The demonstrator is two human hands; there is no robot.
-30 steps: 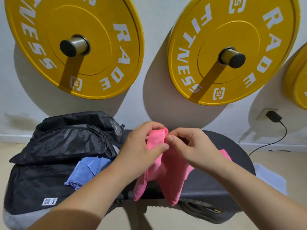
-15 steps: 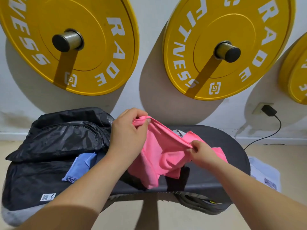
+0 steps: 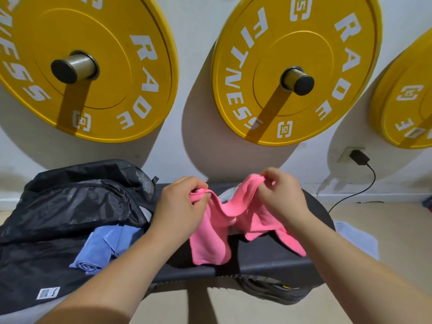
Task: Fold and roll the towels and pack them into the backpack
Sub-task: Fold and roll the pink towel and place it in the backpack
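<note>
Pink towel [image 3: 217, 232] sags between both hands above the black bench [image 3: 268, 260]. Half a second ago the right hand [image 3: 280, 197] pinched its edge lower down; it has since risen level with the left hand [image 3: 180, 206]. Each hand pinches a top corner, and the cloth hangs crumpled. A rolled blue towel [image 3: 102, 246] lies on the open backpack [image 3: 77, 202] to the left.

yellow weight plates [image 3: 105, 31] [image 3: 297, 43] [image 3: 397, 118]: 3; steel pegs [image 3: 72, 67] [image 3: 297, 80]: 2; pink towel [image 3: 210, 239]: 1; rolled blue towel [image 3: 100, 249]: 1; black backpack [image 3: 70, 206]: 1; black bench [image 3: 268, 258]: 1; hands [image 3: 180, 206] [image 3: 280, 197]: 2; wall plug [image 3: 358, 157]: 1
</note>
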